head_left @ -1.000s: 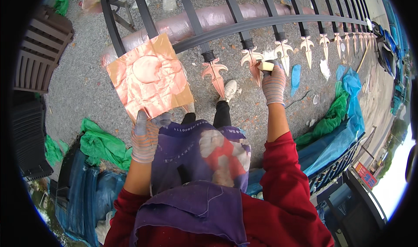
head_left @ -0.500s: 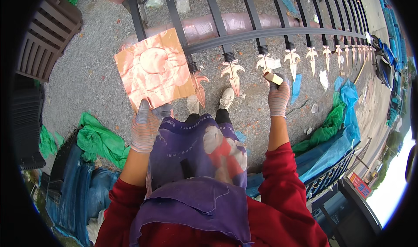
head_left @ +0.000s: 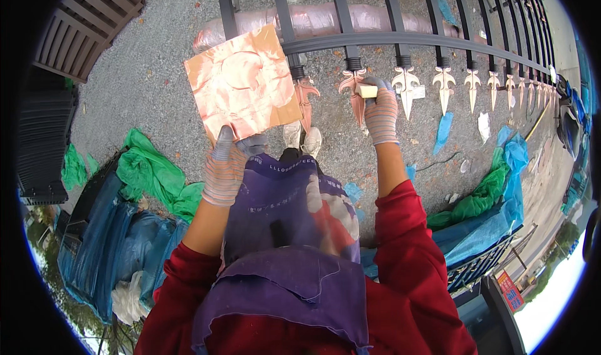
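Note:
My left hand (head_left: 226,166), in a striped work glove, grips the near corner of a square copper-coloured foil sheet (head_left: 241,85) held flat in front of me. My right hand (head_left: 379,110), also gloved, holds a small pale brush or block (head_left: 367,91) against a copper-coloured spear finial (head_left: 354,91) on a black metal fence (head_left: 400,41). The finial to its left (head_left: 305,96) is copper too; those farther right (head_left: 407,85) are pale cream.
Gravel ground lies under the fence, with my shoes (head_left: 303,138) below the rail. Green plastic sheeting (head_left: 153,173) and blue tarps (head_left: 100,248) sit at left, more green and blue sheeting (head_left: 488,198) at right. Dark slatted panels (head_left: 81,23) stand far left.
The view has shifted left along the fence. My right hand has moved from a finial farther right onto a copper one, and the foil sheet sits higher and closer to the rail.

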`<act>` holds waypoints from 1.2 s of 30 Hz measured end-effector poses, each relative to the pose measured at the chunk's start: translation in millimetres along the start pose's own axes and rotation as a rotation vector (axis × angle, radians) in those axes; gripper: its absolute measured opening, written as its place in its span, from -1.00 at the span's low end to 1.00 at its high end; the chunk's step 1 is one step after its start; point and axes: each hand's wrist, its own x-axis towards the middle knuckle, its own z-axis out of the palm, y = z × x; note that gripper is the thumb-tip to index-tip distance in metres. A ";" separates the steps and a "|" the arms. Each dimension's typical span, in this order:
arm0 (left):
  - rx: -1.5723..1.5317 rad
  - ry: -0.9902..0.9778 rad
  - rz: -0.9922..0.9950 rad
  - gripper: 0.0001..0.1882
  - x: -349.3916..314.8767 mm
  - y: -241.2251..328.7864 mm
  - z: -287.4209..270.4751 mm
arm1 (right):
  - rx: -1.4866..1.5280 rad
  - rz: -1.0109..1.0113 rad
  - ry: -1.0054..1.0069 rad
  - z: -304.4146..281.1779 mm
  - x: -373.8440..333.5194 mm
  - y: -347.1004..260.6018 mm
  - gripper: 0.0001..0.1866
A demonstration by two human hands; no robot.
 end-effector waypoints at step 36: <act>-0.211 0.223 0.086 -0.44 -58.0 102.0 -177.1 | -0.198 0.314 -0.171 75.3 -74.5 -90.4 -0.72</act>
